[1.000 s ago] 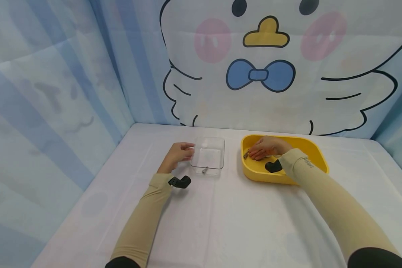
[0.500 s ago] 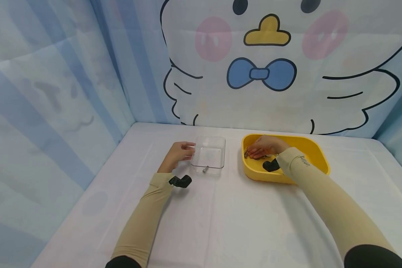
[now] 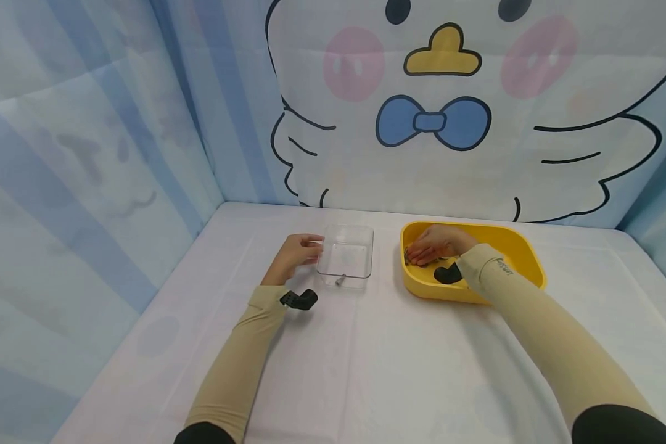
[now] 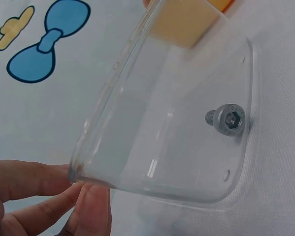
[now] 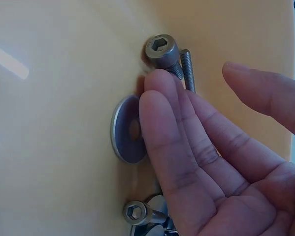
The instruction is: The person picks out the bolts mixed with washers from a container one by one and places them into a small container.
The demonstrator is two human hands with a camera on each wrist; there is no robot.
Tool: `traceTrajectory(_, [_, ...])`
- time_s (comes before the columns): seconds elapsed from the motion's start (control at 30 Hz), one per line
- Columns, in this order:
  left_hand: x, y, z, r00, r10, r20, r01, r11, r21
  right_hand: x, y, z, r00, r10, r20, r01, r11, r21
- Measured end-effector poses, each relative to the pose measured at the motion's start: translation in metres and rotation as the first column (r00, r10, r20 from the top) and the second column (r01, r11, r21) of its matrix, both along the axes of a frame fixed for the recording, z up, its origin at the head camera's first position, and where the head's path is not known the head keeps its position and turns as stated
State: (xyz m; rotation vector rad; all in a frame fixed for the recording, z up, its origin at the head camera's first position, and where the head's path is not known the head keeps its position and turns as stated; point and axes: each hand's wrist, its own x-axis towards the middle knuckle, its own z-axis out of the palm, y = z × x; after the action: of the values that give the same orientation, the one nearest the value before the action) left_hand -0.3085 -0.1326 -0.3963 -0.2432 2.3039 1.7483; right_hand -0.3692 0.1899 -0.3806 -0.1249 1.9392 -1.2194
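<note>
A: Layout, biggest first?

B: White table [image 3: 399, 370] under the lot. Yellow tray [image 3: 422, 288] = landmark, long axis approx left-right. The clear box [image 3: 346, 253] stands to the tray's left, just apart from it, open side up.

A: State of the hands?

B: The R hand [image 3: 441, 242] is down in the tray's left end: fingers extended, thumb spread well off them, nothing visibly held. The L hand [image 3: 295, 256] is left of the tray, beyond the box; fingers loosely bent, tips at the box rim. Can't tell if they pinch it or only rest there.

A: Smaller stuff?

B: In the tray, by the R hand: a washer [image 5: 120, 137], partly behind a finger, contact unclear; the big bolt [image 5: 162, 53], socket head just past the fingertips; a second bolt [image 5: 135, 213] w/ some discs [image 5: 157, 204], partly hidden; a thin threaded rod [image 5: 187, 69] beside the big bolt's shank. Left of the tray, inside the box: a lone bolt [image 4: 230, 120], axis roughly across the tray's long axis, head on the near side.

A: Which relation counts?

B: Prob. big bolt to R hand: shank runs back behind the fingers, head points away. R hand's nearer by far; L hand's outside the tray.
</note>
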Motion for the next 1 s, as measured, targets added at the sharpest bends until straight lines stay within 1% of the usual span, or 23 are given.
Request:
traceTrajectory(0.23, [-0.001,0.000,-0.001,1.000,0.010,0.001,-0.010,1.000,-0.013,0.001,0.002,0.005,0.999,0.049,-0.012,-0.049,0.999,0.020])
traceTrajectory(0.4, [-0.001,0.000,-0.001,1.000,0.018,0.005,-0.018,1.000,-0.025,0.004,0.003,0.007,0.999,0.051,-0.003,-0.051,0.998,0.046])
traceTrajectory(0.53, [-0.001,0.000,-0.002,1.000,0.015,-0.001,-0.015,1.000,-0.023,0.006,0.003,0.009,0.998,0.059,0.012,-0.059,0.996,0.069])
traceTrajectory(0.67, [0.000,0.000,-0.002,1.000,0.013,0.004,-0.013,1.000,-0.014,0.008,0.003,0.010,0.999,0.049,0.022,-0.051,0.995,0.087])
traceTrajectory(0.77, [0.001,0.000,-0.001,1.000,0.016,0.006,-0.016,1.000,-0.011,0.009,0.004,0.011,0.999,0.044,0.027,-0.047,0.995,0.091])
traceTrajectory(0.87, [0.001,0.000,0.001,1.000,0.021,0.004,-0.021,1.000,-0.017,0.009,0.006,0.011,0.997,0.065,0.035,-0.067,0.994,0.080])
traceTrajectory(1.0, [0.001,0.001,0.001,1.000,0.016,0.001,-0.016,1.000,-0.019,0.006,0.007,0.008,0.995,0.071,0.064,-0.075,0.996,0.057])
